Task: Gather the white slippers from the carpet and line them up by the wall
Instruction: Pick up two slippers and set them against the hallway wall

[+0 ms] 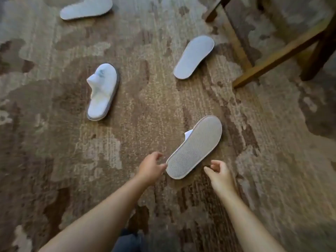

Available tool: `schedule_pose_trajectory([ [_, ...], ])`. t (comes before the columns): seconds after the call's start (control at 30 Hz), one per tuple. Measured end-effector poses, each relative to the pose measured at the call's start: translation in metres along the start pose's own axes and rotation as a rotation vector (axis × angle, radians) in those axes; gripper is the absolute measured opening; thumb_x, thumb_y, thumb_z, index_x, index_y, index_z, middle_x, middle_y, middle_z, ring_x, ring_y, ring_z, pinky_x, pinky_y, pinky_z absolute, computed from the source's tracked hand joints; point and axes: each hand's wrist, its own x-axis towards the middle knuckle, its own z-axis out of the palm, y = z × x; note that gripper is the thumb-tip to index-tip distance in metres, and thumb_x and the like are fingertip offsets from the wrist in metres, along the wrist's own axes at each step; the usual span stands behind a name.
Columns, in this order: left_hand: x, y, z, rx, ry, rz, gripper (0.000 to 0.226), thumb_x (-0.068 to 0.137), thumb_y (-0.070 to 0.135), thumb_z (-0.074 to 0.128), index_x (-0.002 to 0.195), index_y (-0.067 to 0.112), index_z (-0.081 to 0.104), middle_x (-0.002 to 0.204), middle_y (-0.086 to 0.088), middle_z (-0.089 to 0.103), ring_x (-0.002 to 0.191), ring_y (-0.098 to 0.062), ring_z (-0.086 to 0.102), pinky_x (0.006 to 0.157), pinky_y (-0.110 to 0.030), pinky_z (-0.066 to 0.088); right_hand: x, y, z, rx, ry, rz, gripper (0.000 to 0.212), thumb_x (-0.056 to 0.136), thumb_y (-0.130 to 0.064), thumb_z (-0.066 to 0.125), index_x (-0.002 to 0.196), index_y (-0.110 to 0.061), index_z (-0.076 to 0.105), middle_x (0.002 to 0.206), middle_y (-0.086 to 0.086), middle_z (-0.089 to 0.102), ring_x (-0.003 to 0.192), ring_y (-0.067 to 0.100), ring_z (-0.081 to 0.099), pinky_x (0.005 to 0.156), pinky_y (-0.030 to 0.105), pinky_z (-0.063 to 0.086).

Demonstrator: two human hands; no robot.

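Several white slippers lie scattered on the patterned brown carpet (pixel 54 160). The nearest slipper (pixel 195 147) lies sole up, its grey textured sole showing. My left hand (pixel 151 168) is at its heel on the left, fingertips touching the edge, fingers apart. My right hand (pixel 219 172) hovers just right of the heel, fingers curled apart, holding nothing. An upright slipper (pixel 102 92) with a faint logo lies at left middle. Another sole-up slipper (pixel 193 57) lies farther back right, and a third sole-up one (pixel 86 8) is at the top left.
A wooden chair or table frame (pixel 272 59) with dark legs stands at the upper right, close to the far right slipper. No wall is in view. Dark trouser fabric (pixel 131 240) shows at the bottom edge.
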Motion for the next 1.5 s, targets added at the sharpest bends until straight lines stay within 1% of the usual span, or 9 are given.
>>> schedule_pose_trajectory([
  [0.13,0.077,-0.020,0.043,0.036,-0.046,0.027,0.053,0.080,0.023,0.062,0.126,0.008,0.041,0.132,-0.013,0.049,0.116,-0.026,0.050,0.098,-0.037,0.042,0.061,0.043,0.029,0.031,0.009,0.042,0.035,0.080,-0.014,0.061,0.112,-0.006,0.049,0.101,0.007,0.051,0.093,0.018,0.049,0.082,0.029,0.036],
  [0.33,0.109,-0.026,0.070,-0.009,-0.153,0.079,0.007,0.080,0.017,0.061,0.083,0.014,0.057,0.090,-0.007,0.060,0.083,-0.019,0.053,0.071,-0.032,0.042,0.091,0.070,0.048,0.132,-0.039,0.112,0.052,0.080,-0.021,0.062,0.124,-0.005,0.039,0.107,0.006,0.048,0.103,0.024,0.051,0.093,0.038,0.043],
  [0.47,0.085,-0.010,0.059,-0.268,-0.193,0.121,0.006,0.082,0.009,0.057,0.088,0.008,0.060,0.076,0.000,0.057,0.074,-0.014,0.052,0.060,-0.022,0.042,0.085,0.056,0.051,0.316,-0.062,0.103,0.030,0.078,-0.017,0.063,0.103,-0.008,0.048,0.104,0.009,0.058,0.094,0.023,0.057,0.083,0.035,0.046],
  [0.57,0.064,0.002,0.035,-0.356,-0.205,0.108,0.008,0.082,0.007,0.056,0.088,0.012,0.059,0.078,0.004,0.059,0.073,-0.008,0.055,0.059,-0.013,0.047,0.074,0.025,0.052,0.462,-0.047,0.031,0.016,0.078,-0.005,0.061,0.084,-0.014,0.049,0.089,0.006,0.061,0.080,0.018,0.059,0.067,0.029,0.047],
  [0.7,0.038,0.012,-0.021,-0.245,-0.164,0.051,0.019,0.082,0.017,0.060,0.100,0.011,0.059,0.083,0.007,0.059,0.073,-0.005,0.055,0.057,-0.011,0.045,0.055,-0.038,0.048,0.379,-0.122,-0.113,0.025,0.079,-0.007,0.060,0.076,-0.025,0.043,0.082,-0.004,0.056,0.077,0.014,0.057,0.067,0.033,0.048],
  [0.83,0.038,0.002,-0.091,-0.153,0.003,-0.030,0.045,0.077,0.025,0.065,0.118,0.011,0.049,0.113,-0.004,0.057,0.100,-0.017,0.054,0.085,-0.028,0.047,0.042,-0.095,0.061,0.278,-0.195,-0.223,0.019,0.081,-0.006,0.058,0.088,-0.016,0.043,0.079,-0.008,0.053,0.074,0.012,0.054,0.065,0.031,0.046],
  [1.17,0.193,-0.093,-0.213,-0.086,0.410,-0.079,0.075,0.072,0.025,0.070,0.134,0.008,0.031,0.140,-0.018,0.038,0.129,-0.031,0.035,0.106,-0.040,0.030,0.097,-0.150,0.219,0.267,-0.137,-0.156,0.018,0.081,-0.006,0.058,0.093,-0.014,0.046,0.092,0.004,0.057,0.081,0.020,0.056,0.070,0.034,0.047],
  [1.37,0.251,-0.118,-0.207,0.004,0.483,-0.237,0.086,0.063,0.032,0.077,0.131,0.009,0.031,0.137,-0.019,0.036,0.125,-0.037,0.033,0.106,-0.042,0.027,0.122,-0.144,0.261,0.259,-0.020,-0.083,0.020,0.082,-0.010,0.058,0.096,-0.018,0.046,0.084,-0.006,0.053,0.071,0.005,0.052,0.057,0.019,0.042],
  [1.5,0.257,-0.119,-0.205,-0.215,0.422,-0.281,0.070,0.057,0.027,0.081,0.112,0.006,0.042,0.119,-0.016,0.052,0.108,-0.033,0.051,0.085,-0.037,0.043,0.124,-0.143,0.263,0.256,0.007,-0.046,0.021,0.082,-0.011,0.058,0.096,-0.020,0.045,0.082,-0.008,0.053,0.072,0.005,0.053,0.059,0.022,0.044],
])
